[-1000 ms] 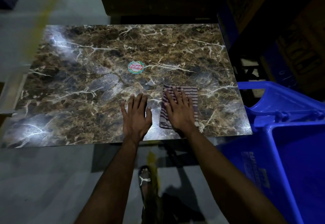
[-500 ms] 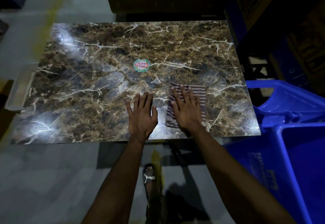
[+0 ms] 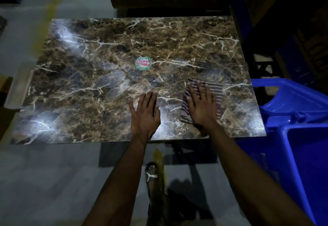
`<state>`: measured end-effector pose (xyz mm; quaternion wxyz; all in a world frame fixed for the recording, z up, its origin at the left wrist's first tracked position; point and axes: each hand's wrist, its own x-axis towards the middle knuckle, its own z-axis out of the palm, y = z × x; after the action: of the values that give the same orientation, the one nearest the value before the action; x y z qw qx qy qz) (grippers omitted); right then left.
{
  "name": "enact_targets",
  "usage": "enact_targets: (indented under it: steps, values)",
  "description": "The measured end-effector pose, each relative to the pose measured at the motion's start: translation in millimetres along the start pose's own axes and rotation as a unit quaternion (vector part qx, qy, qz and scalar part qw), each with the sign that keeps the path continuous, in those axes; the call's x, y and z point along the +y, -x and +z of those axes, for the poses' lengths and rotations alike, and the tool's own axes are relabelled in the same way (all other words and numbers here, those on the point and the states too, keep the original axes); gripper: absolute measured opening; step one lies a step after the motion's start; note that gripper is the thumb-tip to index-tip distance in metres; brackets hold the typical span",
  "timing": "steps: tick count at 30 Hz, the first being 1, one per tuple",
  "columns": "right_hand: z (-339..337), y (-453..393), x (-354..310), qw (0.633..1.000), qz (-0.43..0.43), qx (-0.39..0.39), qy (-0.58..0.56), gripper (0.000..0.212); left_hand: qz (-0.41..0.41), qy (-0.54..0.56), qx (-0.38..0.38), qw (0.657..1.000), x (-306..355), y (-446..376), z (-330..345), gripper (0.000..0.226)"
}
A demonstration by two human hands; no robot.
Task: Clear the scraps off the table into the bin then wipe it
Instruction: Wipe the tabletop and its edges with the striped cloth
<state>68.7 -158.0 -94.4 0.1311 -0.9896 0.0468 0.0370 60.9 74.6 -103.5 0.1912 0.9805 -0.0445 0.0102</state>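
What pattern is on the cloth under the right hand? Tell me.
Dark and pale stripes on the cloth, seen in the head view.

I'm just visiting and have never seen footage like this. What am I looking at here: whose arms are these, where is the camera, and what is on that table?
There is no machine here: a person wears a camera on the head, looking down at their own two hands. The left hand rests flat, fingers straight, on the marble-patterned table. The right hand presses flat on a striped cloth near the table's right edge, for wiping. Nothing is gripped. A round sticker sits mid-table. I see no scraps on it. A blue bin stands to the right, and a sandalled foot shows below.
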Motion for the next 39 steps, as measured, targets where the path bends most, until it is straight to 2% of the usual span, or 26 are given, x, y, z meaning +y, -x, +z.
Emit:
enact_targets:
  steps: [4,6,8,13,17,20,23,26,29,34,36,39]
  values:
    - [16.0,16.7,-39.3,0.996,-0.086,-0.001,-0.001,0.057,0.011,-0.003,0.003,1.0,-4.2,-0.7,2.1,0.053]
    - [18.1,46.6,-36.7,0.989,-0.145,-0.019,0.007,0.056,0.008,0.001,-0.002,1.0,-6.1,-1.0,3.1,0.053]
    - [12.7,66.7,-13.5,0.985,-0.167,-0.034,0.021,0.056,0.006,0.008,-0.006,1.0,-4.7,-0.9,2.6,0.053]
    - [-4.2,44.0,37.1,0.998,-0.062,-0.017,0.017,0.056,0.022,0.001,0.003,1.0,-3.7,-0.8,3.0,0.054]
    - [4.0,4.5,-11.7,1.0,-0.001,0.003,-0.018,0.057,0.043,-0.005,0.012,0.999,-4.8,-0.4,2.3,0.053]
    - [15.0,15.7,-45.9,0.998,-0.065,-0.013,-0.01,0.057,0.048,-0.002,0.01,0.999,-6.2,-0.9,1.7,0.053]
    - [16.5,58.3,-38.6,0.989,-0.137,-0.046,-0.002,0.057,0.047,-0.005,0.008,0.999,-8.2,-1.6,1.9,0.053]
    - [4.0,82.7,3.1,0.993,-0.103,-0.057,-0.002,0.058,0.044,-0.009,0.0,0.999,-5.8,-1.0,2.5,0.054]
    - [-7.6,67.6,35.2,0.998,-0.04,-0.038,0.008,0.057,0.047,-0.023,-0.002,0.999,-6.3,-1.3,0.9,0.055]
    - [0.8,10.6,3.1,1.0,-0.004,-0.011,0.007,0.057,0.147,-0.038,-0.044,0.987,-3.9,1.2,4.2,0.058]
    - [6.2,10.5,-15.8,1.0,-0.028,-0.009,0.007,0.057,0.146,-0.036,-0.043,0.988,-4.7,-1.1,5.2,0.059]
    - [6.4,45.6,-20.4,0.993,-0.109,-0.034,0.01,0.057,0.141,-0.039,-0.048,0.988,-5.7,-2.0,5.5,0.06]
